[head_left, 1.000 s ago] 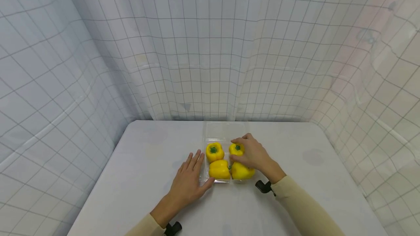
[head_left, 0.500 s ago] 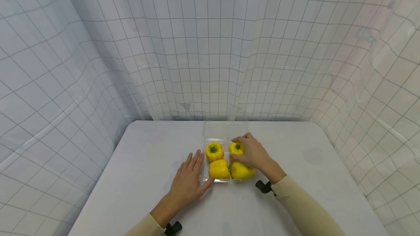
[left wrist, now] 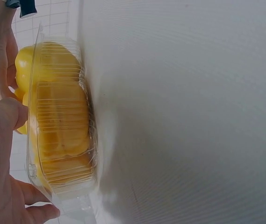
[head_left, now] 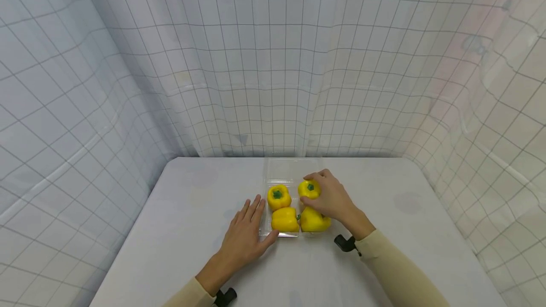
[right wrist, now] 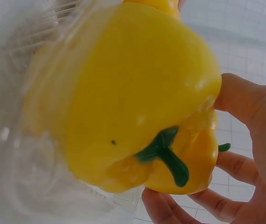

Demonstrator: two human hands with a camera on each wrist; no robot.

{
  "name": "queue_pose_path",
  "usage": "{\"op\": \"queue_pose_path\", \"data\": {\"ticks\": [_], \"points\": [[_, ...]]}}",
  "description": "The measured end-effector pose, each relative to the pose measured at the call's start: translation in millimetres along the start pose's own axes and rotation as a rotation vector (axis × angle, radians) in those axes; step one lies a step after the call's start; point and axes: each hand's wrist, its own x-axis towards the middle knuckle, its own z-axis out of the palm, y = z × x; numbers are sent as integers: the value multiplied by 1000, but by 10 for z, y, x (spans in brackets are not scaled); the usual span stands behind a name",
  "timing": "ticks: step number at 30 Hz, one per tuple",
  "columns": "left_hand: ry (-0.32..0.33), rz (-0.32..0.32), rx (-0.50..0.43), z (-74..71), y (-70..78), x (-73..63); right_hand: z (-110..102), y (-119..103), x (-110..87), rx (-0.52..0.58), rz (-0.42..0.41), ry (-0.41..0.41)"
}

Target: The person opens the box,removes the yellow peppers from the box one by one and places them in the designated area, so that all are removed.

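A clear plastic clamshell box (head_left: 285,235) holds yellow bell peppers. My right hand (head_left: 334,198) grips the far-right bell pepper (head_left: 305,190) between thumb and fingers, its green stem facing up. In the right wrist view that held pepper (right wrist: 200,158) shows behind a larger near-right pepper (right wrist: 137,79). Fingers straight and spread, my left hand (head_left: 242,238) lies along the box's left side, with the thumb at the front corner. From the left wrist view, the left thumb and fingers are right at the box rim (left wrist: 30,163).
On the box's left side are an upright far pepper (head_left: 275,203) and a near pepper (head_left: 283,220) lying sideways. The open lid (head_left: 292,169) extends toward the back of the white table (head_left: 204,193). Grid-patterned curtains (head_left: 256,60) surround the table.
My right hand and the far-right bell pepper have shifted slightly away from me and to the right. The left hand has stayed in place.
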Motion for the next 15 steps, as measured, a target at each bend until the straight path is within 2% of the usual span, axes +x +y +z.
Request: {"op": "queue_pose_path", "data": {"ticks": [6, 15], "points": [[-5, 0, 7, -6, -1, 2, -55, -17, -26, 17, -10, 23], [-4, 4, 2, -24, 3, -13, -71, 29, -56, 29, -128, 136]]}}
